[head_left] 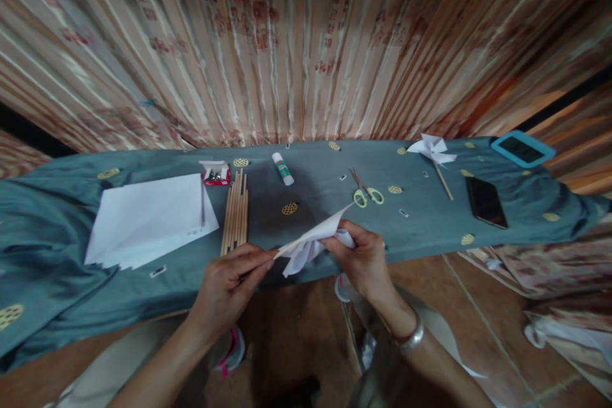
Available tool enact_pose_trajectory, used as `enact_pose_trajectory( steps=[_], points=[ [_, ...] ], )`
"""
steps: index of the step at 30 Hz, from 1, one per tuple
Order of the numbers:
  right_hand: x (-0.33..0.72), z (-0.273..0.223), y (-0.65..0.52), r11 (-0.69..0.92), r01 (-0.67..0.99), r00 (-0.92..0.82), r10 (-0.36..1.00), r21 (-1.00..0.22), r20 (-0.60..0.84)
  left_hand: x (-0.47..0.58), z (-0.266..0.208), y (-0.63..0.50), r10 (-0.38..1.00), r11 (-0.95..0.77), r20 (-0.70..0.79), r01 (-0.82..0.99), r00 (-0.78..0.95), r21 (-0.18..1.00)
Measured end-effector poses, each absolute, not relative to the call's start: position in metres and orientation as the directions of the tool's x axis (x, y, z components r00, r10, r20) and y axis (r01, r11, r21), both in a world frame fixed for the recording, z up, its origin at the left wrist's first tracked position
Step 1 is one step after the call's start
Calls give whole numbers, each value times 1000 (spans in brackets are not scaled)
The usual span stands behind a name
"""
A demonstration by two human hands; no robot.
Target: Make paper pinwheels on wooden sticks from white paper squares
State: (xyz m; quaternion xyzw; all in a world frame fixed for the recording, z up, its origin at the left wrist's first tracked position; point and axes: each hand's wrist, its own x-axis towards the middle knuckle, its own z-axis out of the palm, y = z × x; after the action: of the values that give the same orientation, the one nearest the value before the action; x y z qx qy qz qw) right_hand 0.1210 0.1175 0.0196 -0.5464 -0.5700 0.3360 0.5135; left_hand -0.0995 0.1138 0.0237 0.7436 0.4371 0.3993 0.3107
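Between my hands, above the table's front edge, is a white paper pinwheel (315,239) on a thin wooden stick (281,253). My left hand (229,280) pinches the stick, which points toward it. With the thumb and fingers of my right hand (361,255) I grip the folded paper. The paper's blades hang down and overlap, so the pinwheel's centre is hidden. Beyond my right hand lie scissors (367,191) with yellow-green handles, their blades slightly apart. Several bare wooden sticks (236,210) lie side by side beyond my left hand.
On the blue-green cloth (315,185) stand a stack of white paper (148,217), a small red box (217,175) of metal pieces and a glue stick (283,169). Rightward are another pinwheel (434,150), a phone (486,202) and a blue-framed device (523,148). A curtain (287,44) hangs behind.
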Motion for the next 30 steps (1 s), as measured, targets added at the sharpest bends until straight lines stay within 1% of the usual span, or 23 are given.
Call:
enact_pose_trajectory(
  steps=[3, 6, 12, 14, 16, 20, 23, 30],
  points=[
    [120, 20, 118, 103, 278, 152, 977, -955, 150, -100, 20, 115, 894, -435, 336, 392, 297, 811],
    [119, 21, 118, 59, 291, 166, 980, -955, 111, -100, 17, 116, 892, -441, 346, 389, 291, 809],
    [119, 23, 120, 41, 328, 194, 975, -944, 110, -101, 16, 117, 896, -434, 343, 386, 283, 814],
    [119, 23, 121, 53, 318, 194, 974, -947, 120, -101, 16, 117, 897, -429, 335, 386, 289, 816],
    [121, 22, 122, 75, 289, 165, 978, -954, 127, -101, 15, 118, 898, -424, 327, 387, 293, 819],
    [127, 16, 124, 82, 217, 26, 996, -973, 90, -104, 11, 119, 897, -423, 324, 370, 301, 827],
    [131, 14, 125, 90, 187, -36, 996, -978, 85, -105, 9, 119, 896, -419, 312, 367, 317, 830],
    [131, 19, 126, 101, 238, -74, 994, -966, 86, -104, 10, 118, 899, -410, 303, 368, 316, 835]
  ],
)
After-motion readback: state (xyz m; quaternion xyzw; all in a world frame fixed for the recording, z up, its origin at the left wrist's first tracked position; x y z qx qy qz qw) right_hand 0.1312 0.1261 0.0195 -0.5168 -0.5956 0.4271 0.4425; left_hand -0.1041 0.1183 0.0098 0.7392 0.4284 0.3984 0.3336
